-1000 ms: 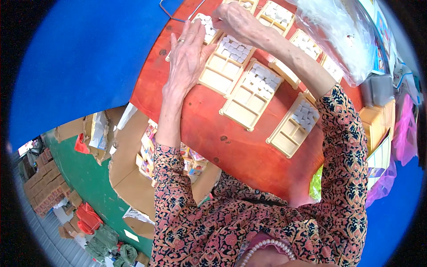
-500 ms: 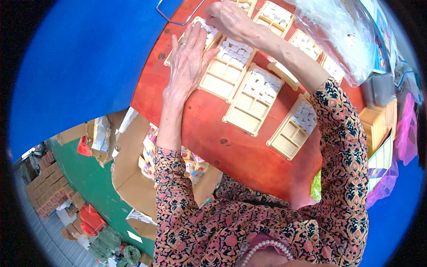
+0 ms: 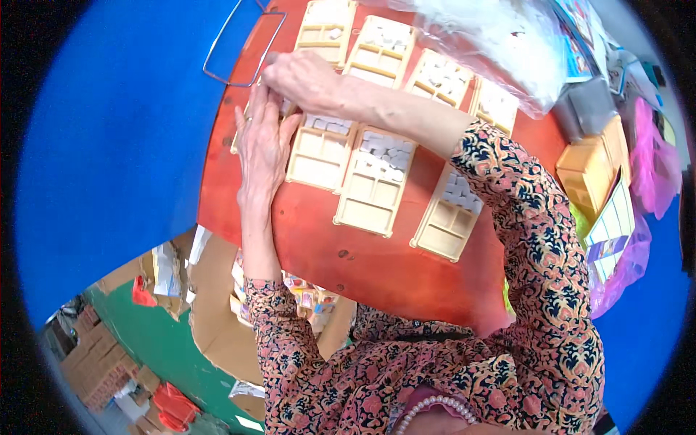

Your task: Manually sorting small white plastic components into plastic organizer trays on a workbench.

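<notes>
My left hand [image 3: 264,148] lies flat with its fingers stretched over the leftmost cream compartment tray [image 3: 236,143], hiding most of it. Just beyond its fingertips, my right hand [image 3: 303,78] is curled closed above the same tray; whatever its fingers hold is hidden. Beside my left hand are a tray with white pieces at its far end [image 3: 319,158], another tray of white pieces [image 3: 368,192] and a third [image 3: 442,225]. My right forearm crosses over the row. A farther tray [image 3: 322,35] has one white piece showing.
Other filled trays [image 3: 438,76] stand along the far side of the red table [image 3: 312,246]. A bent wire frame [image 3: 210,54] sits at the left edge. A clear plastic bag [image 3: 500,51] lies far right, near stacked yellowish trays [image 3: 583,170]. Below left is an open cardboard box [image 3: 214,312].
My right hand has come back from the far trays to my left fingertips, now reaching less far. My left hand stays over the leftmost tray. The whole view has shifted, showing more of the far trays.
</notes>
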